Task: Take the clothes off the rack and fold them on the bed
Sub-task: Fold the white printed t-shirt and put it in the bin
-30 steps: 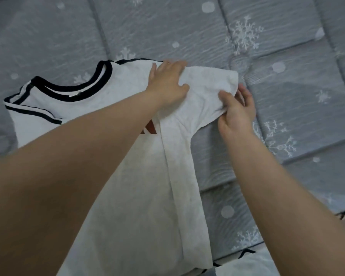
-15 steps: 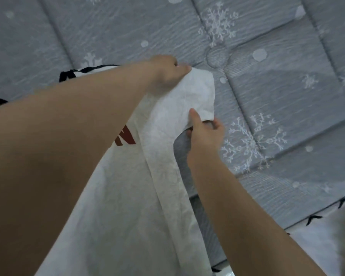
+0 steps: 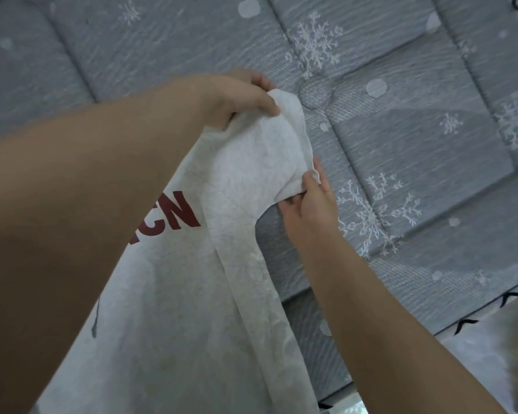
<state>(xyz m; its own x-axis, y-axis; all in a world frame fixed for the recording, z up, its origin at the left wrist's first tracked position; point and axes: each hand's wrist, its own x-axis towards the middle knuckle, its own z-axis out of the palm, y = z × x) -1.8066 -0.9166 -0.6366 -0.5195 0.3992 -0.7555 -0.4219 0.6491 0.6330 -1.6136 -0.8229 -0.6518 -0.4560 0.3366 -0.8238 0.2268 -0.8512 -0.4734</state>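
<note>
Head view, single frame. White T-shirt lies on the bed, body spread toward the lower left, partly hidden under the left forearm. Dark red printed letters show on the chest, only partly readable.

Left hand: reaches across from the left, fingers and thumb curled over the top edge of the sleeve, pinching the cloth. The sleeve end is raised off the bed surface and bunched between the two hands.

Right hand: comes in from the lower right, grips the lower hem of the same sleeve; thumb on top of the fabric, remaining fingers tucked under it. Both hands hold cloth, neither is relaxed.

A long folded strip of the shirt's side runs from the sleeve down toward the bottom edge, lying on top of the shirt body.

Bed cover: grey quilted fabric, white snowflake and dot print, stitched into padded panels. At the lower right, beyond the quilt's edge, a pale cloth with small black marks; what it is cannot be determined.
</note>
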